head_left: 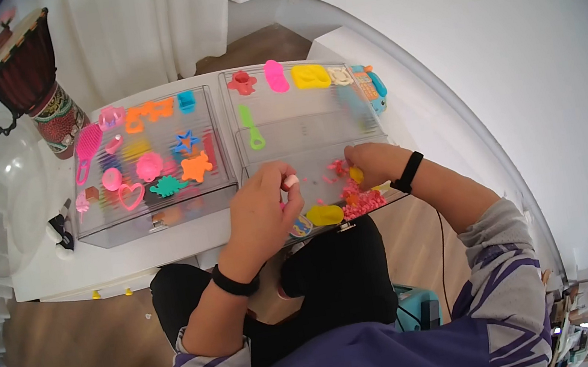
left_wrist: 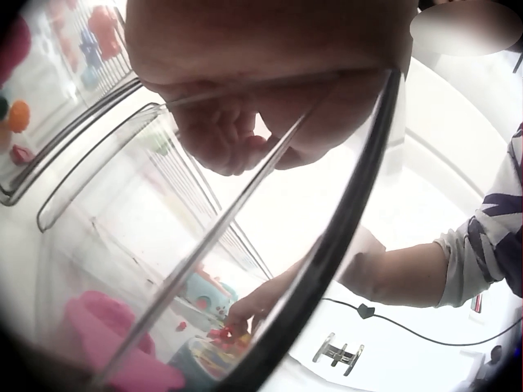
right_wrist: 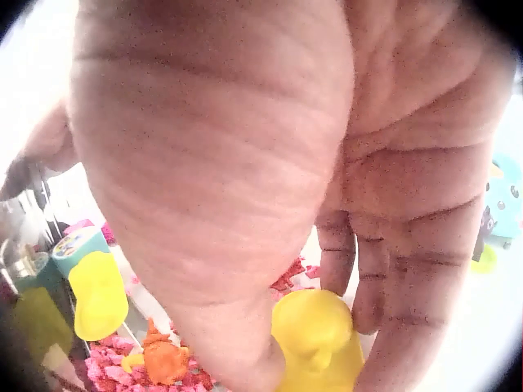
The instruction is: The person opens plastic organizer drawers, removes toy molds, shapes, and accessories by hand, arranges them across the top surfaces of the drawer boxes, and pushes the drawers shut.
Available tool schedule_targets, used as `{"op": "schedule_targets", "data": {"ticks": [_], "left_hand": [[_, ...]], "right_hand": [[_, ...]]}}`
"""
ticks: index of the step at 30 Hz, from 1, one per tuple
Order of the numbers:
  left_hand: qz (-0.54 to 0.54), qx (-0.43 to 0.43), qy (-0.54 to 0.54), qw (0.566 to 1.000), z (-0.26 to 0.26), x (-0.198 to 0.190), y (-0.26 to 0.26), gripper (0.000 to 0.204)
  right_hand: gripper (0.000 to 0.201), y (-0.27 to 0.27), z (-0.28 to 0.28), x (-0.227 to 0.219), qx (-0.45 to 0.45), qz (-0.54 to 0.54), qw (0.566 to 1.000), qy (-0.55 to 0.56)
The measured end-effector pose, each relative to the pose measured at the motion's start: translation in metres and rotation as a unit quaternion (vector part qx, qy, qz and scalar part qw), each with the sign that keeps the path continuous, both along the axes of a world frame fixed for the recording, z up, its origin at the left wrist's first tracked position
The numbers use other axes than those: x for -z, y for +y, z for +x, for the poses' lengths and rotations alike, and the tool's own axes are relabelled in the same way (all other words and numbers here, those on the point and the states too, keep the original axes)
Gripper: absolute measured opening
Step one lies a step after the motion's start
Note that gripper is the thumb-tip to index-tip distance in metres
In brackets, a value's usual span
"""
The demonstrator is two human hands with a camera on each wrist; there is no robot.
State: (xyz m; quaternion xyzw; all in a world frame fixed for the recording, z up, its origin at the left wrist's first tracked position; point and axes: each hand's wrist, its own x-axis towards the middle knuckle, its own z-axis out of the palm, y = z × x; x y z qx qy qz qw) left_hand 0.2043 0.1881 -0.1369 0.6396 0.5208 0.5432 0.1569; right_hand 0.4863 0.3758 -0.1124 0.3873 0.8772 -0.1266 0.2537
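My left hand [head_left: 257,215] is raised over the near part of the right clear case, its curled fingers pinching a small pale piece [head_left: 291,181]; the left wrist view shows the same hand [left_wrist: 261,90] from below. Lower and to the right, my right hand [head_left: 376,162] reaches down into the case. In the right wrist view a yellow mold [right_wrist: 315,335] is between the thumb and fingers of that hand [right_wrist: 286,180]. Pink and red crumbs [head_left: 364,204] lie beneath, with an orange piece [right_wrist: 166,359] among them. Another yellow mold [head_left: 325,215] is beside the crumbs.
A small tub [head_left: 301,226] stands at the near edge. Molds, including a pink one [head_left: 276,77] and a green tool [head_left: 251,127], lie on the right case. The left case [head_left: 118,229] bears several colorful toys. A toy phone [head_left: 372,88] and a drum [head_left: 26,68] are farther out.
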Motion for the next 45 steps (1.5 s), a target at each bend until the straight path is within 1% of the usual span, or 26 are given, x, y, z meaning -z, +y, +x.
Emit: {"op": "schedule_targets", "data": {"ticks": [2, 6, 8, 9, 11, 12, 14, 15, 17, 18, 19, 20, 21, 23, 27, 28, 29, 30, 32, 33, 35, 39, 41, 42, 44, 45], "left_hand": [[0.015, 0.015, 0.002, 1.000, -0.002, 0.003, 0.001, 0.019], [0.004, 0.011, 0.004, 1.000, -0.003, 0.001, 0.000, 0.019], [0.006, 0.012, 0.015, 1.000, -0.004, 0.000, -0.001, 0.020], [0.006, 0.010, 0.014, 1.000, -0.004, 0.001, -0.001, 0.020], [0.018, 0.016, 0.006, 1.000, -0.004, 0.003, 0.000, 0.021], [0.018, 0.013, 0.006, 1.000, -0.004, 0.003, 0.000, 0.021], [0.022, 0.012, 0.013, 1.000, -0.004, 0.003, 0.000, 0.020], [0.022, 0.011, 0.013, 1.000, -0.004, 0.003, 0.000, 0.020], [0.027, 0.012, 0.013, 0.999, -0.004, 0.003, 0.000, 0.020], [0.028, 0.012, 0.014, 0.999, -0.003, 0.002, 0.000, 0.020], [0.022, 0.014, 0.011, 1.000, -0.004, 0.001, 0.000, 0.021], [0.018, 0.017, 0.010, 1.000, -0.004, -0.001, 0.000, 0.021], [0.020, 0.017, 0.011, 1.000, -0.004, -0.002, 0.000, 0.021], [0.015, 0.013, 0.013, 1.000, -0.004, -0.002, -0.001, 0.021], [0.008, 0.006, 0.010, 1.000, -0.003, 0.003, -0.001, 0.022], [0.017, 0.008, 0.009, 1.000, -0.003, 0.004, 0.000, 0.022], [0.025, 0.010, 0.008, 1.000, -0.003, 0.005, 0.001, 0.022], [0.025, 0.008, 0.008, 1.000, -0.004, 0.005, 0.001, 0.022], [0.037, 0.011, 0.007, 0.999, -0.003, 0.005, 0.002, 0.023], [0.035, 0.011, 0.006, 0.999, -0.004, 0.005, 0.001, 0.023], [0.033, 0.019, 0.001, 0.999, -0.004, 0.004, 0.001, 0.024], [0.031, 0.023, 0.001, 0.999, -0.005, 0.003, 0.001, 0.024], [0.034, 0.021, 0.004, 0.999, -0.004, 0.005, 0.001, 0.024], [0.032, 0.026, 0.003, 0.999, -0.003, 0.005, 0.001, 0.024], [0.023, 0.015, 0.010, 1.000, -0.002, 0.005, 0.001, 0.024], [0.018, 0.023, 0.009, 1.000, -0.002, 0.005, 0.001, 0.024]], "right_hand": [[0.067, -0.004, 0.000, -0.001, 0.018, 0.006, 1.000, 0.010], [0.063, -0.010, 0.001, -0.003, 0.015, -0.001, 0.999, 0.031], [0.048, -0.017, 0.002, -0.013, -0.011, 0.008, 0.998, 0.062], [0.048, -0.020, -0.001, -0.017, -0.014, 0.007, 0.998, 0.061], [0.037, -0.027, -0.007, -0.031, -0.039, 0.001, 0.999, 0.031], [0.037, -0.031, -0.013, -0.042, -0.042, 0.001, 0.999, 0.030], [0.030, -0.044, -0.027, -0.069, -0.060, -0.005, 0.992, 0.109], [0.030, -0.049, -0.035, -0.086, -0.061, -0.006, 0.992, 0.109], [0.028, -0.052, -0.053, -0.116, -0.053, -0.046, 0.971, 0.227], [0.028, -0.053, -0.060, -0.124, -0.053, -0.045, 0.971, 0.227], [0.026, -0.054, -0.067, -0.129, -0.030, -0.013, 0.949, 0.313], [0.024, -0.054, -0.073, -0.132, -0.008, 0.021, 0.918, 0.397], [0.024, -0.049, -0.080, -0.127, -0.009, 0.023, 0.917, 0.398], [0.021, -0.035, -0.091, -0.101, -0.044, 0.157, 0.859, 0.485], [0.021, -0.013, -0.106, -0.055, -0.078, 0.199, 0.863, 0.457], [0.021, -0.009, -0.109, -0.046, -0.106, 0.209, 0.865, 0.443], [0.021, -0.009, -0.115, -0.044, -0.133, 0.218, 0.867, 0.429], [0.021, -0.009, -0.119, -0.043, -0.135, 0.217, 0.866, 0.429], [0.024, -0.009, -0.125, -0.043, -0.139, 0.171, 0.867, 0.446], [0.024, -0.010, -0.128, -0.043, -0.138, 0.169, 0.868, 0.446], [0.027, -0.009, -0.130, -0.042, -0.159, 0.157, 0.859, 0.461], [0.033, -0.005, -0.128, -0.041, -0.150, 0.148, 0.870, 0.445], [0.039, -0.006, -0.124, -0.041, -0.178, 0.167, 0.858, 0.451], [0.039, -0.006, -0.121, -0.039, -0.173, 0.167, 0.860, 0.451], [0.044, -0.005, -0.117, -0.036, -0.187, 0.211, 0.845, 0.454], [0.044, -0.004, -0.114, -0.036, -0.179, 0.211, 0.848, 0.453]]}}
